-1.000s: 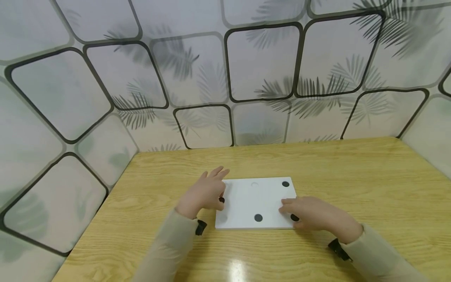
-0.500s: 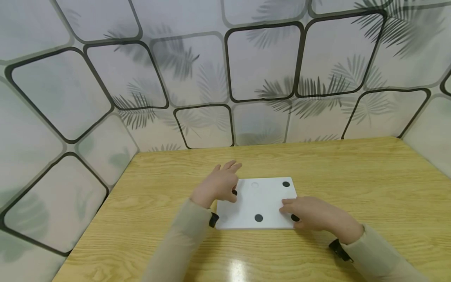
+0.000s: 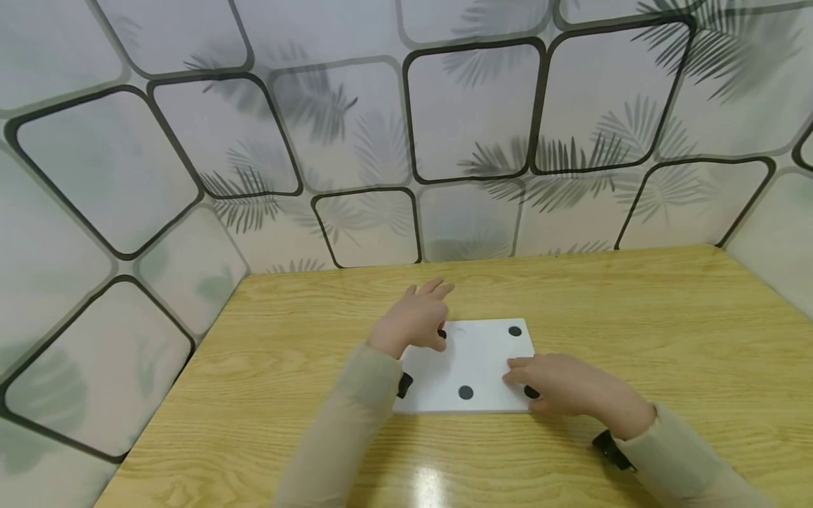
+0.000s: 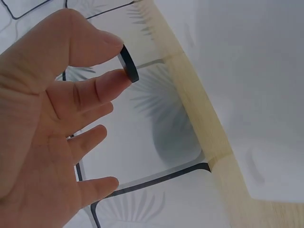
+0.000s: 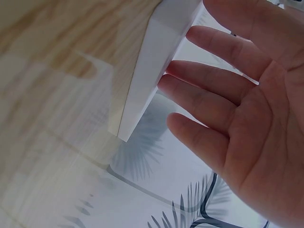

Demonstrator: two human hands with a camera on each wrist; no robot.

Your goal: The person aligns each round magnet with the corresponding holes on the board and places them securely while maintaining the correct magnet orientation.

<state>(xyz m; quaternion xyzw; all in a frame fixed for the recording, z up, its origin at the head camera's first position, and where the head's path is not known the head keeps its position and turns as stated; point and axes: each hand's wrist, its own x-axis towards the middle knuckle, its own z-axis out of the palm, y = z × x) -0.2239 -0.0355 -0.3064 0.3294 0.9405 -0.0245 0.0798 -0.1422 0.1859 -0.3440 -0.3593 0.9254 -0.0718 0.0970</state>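
A white rectangular board [image 3: 485,363] lies flat on the table. My left hand [image 3: 416,321] is over the board's far left part, pinching a small black disc [image 4: 128,64] on edge between thumb and index finger. The other fingers of that hand are spread. Beside the disc in the head view, a faint round recess [image 3: 461,331] shows on the board. My right hand [image 3: 565,384] rests at the board's right edge, its fingers fairly straight and touching the board in the right wrist view. One black dot [image 3: 531,391] is partly covered by this hand.
Two more black dots are in sight on the board, a far right dot [image 3: 515,331] and a near middle dot [image 3: 466,392]. Around the board is the wooden tabletop [image 3: 635,317]. Patterned walls [image 3: 473,113] rise behind and to the sides.
My left hand has carried the black disc rightward and away from me, from the board's left edge to near the far recess. The right hand has stayed in place.
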